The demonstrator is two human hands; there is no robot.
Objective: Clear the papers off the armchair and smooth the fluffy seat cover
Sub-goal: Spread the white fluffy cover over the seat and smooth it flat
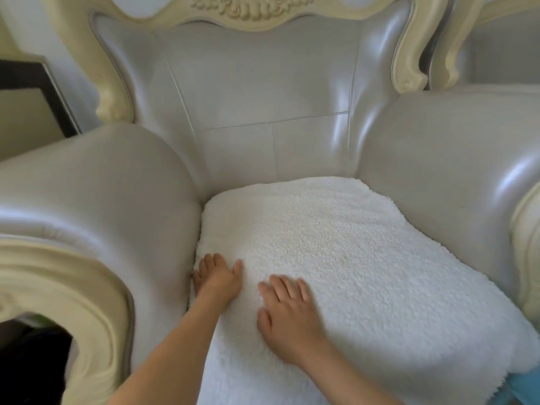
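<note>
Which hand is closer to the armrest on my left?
Left. The left hand lies at the edge of the seat cover, against that armrest; the right hand rests flat farther in.

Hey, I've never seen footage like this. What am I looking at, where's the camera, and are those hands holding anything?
No machine here: a person wears a wide-angle camera on the head, looking down over their own arms. Before them stands a pale armchair with a carved cream frame, its seat under a white fluffy seat cover. The left hand rests at the cover's left edge, by the armrest; the right hand lies flat on it, fingers spread. Neither holds anything. No papers are in view.
</note>
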